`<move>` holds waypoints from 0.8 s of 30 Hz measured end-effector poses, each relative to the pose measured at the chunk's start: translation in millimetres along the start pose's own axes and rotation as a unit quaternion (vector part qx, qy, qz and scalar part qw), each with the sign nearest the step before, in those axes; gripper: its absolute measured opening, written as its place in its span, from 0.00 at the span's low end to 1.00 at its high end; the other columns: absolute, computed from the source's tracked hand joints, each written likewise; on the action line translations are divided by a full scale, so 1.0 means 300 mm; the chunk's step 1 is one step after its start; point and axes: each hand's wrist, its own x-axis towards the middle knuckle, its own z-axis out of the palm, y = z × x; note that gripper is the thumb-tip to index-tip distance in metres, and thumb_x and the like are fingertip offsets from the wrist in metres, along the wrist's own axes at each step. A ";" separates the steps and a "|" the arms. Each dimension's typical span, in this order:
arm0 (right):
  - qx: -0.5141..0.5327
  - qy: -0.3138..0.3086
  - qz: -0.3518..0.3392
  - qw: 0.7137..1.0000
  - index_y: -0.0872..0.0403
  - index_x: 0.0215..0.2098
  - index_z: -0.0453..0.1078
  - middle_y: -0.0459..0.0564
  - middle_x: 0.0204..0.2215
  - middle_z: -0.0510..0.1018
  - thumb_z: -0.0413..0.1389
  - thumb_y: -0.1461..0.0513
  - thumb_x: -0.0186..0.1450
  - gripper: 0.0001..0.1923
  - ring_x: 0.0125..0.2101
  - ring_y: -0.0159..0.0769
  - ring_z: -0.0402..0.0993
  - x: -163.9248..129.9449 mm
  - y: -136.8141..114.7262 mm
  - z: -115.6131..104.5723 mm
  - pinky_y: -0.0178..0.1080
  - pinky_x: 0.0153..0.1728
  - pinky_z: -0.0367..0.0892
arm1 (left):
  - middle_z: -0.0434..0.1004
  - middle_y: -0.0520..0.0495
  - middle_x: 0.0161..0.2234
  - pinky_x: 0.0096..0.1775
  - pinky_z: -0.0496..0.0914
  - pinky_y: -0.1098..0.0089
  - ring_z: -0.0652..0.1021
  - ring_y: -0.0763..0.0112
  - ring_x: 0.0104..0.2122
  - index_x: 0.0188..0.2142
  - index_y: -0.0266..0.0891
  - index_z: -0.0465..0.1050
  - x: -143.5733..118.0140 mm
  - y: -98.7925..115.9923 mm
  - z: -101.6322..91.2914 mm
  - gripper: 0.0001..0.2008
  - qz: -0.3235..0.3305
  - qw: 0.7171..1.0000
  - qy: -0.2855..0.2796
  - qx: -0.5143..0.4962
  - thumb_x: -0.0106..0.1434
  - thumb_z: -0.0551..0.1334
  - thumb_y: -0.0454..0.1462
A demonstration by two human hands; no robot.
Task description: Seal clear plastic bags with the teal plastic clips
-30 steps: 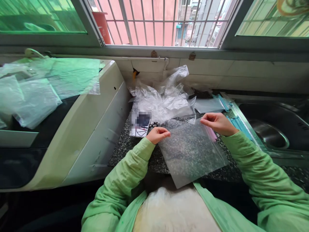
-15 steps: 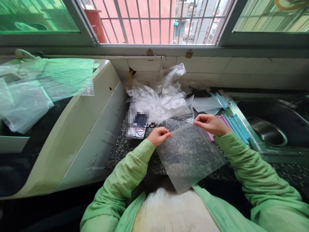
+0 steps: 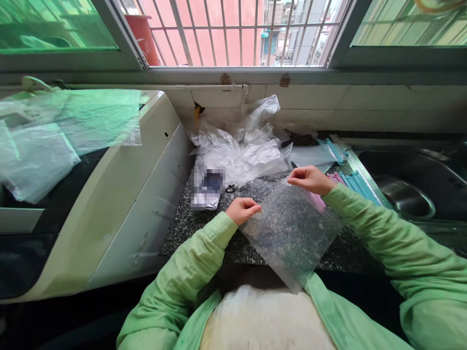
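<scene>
A clear plastic bag [image 3: 292, 233] is held flat above the speckled granite counter [image 3: 189, 218]. My left hand [image 3: 241, 210] pinches its top left corner. My right hand [image 3: 310, 179] pinches its top right corner, a little farther back. Both arms wear light green sleeves. The bag looks empty and hangs tilted toward my body.
A heap of crumpled clear bags [image 3: 248, 150] lies at the back of the counter. A small card [image 3: 205, 192] lies left of my hands. Pink and blue strips [image 3: 350, 182] sit beside a steel sink [image 3: 404, 194]. A white appliance [image 3: 120, 184] with plastic sheets [image 3: 40, 146] stands at left.
My right hand has moved left and back with its corner of the bag, turning the bag a little. My left hand stays nearly in place.
</scene>
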 end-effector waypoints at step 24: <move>0.039 -0.018 -0.054 0.998 0.58 0.21 0.66 0.43 0.17 0.66 0.57 0.48 0.47 0.20 0.20 0.25 0.58 0.088 -0.058 0.121 0.33 0.22 0.55 | 0.62 0.55 0.13 0.21 0.54 0.76 0.60 0.82 0.17 0.18 0.33 0.69 0.009 -0.011 0.001 0.18 0.005 0.999 0.040 -0.036 0.39 0.65 0.48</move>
